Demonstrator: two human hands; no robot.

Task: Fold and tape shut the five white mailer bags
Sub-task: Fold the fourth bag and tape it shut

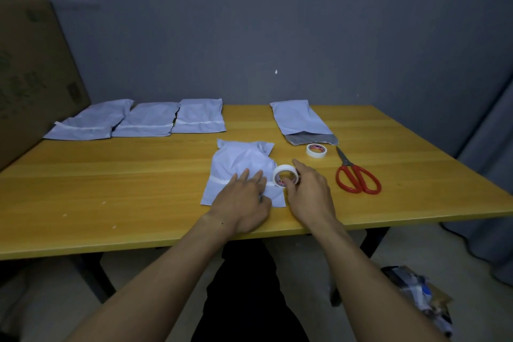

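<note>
Leaning at the far left, a cardboard box (33, 78). On the yellow table (111, 189) beside it, three finished mailers in a row, namely the first taped bag (88, 123), second taped bag (147, 121) and third taped bag (200, 116), each folded and crossed by a white strip. Nearer the front edge, about the middle, the fourth mailer bag (241, 158), crumpled and bulging, folded end toward the person, with a tape strip (219, 181) laid across the fold from the left side. Pressed flat on that fold, the left hand (244, 200), fingers straight and spread, gripping nothing, only pinning flap and tape down. Just right of it, at the bag's right edge, the tape roll (286, 176), up on its rim, pinched between the thumb and curled fingers of the right hand (311, 191). Likely step: carrying the strip over to that right edge. Best done with the left palm firm against the fold springing open, the roll drawn low and taut past the edge, then smoothed rightward before cutting. Farther back and right, the fifth mailer bag (299, 119), unfolded, grey mouth open. Just in front of that mouth, touching or not hard to tell, a spare tape roll (316, 150). Right again, red-handled scissors (356, 175), near enough for the cut.
</note>
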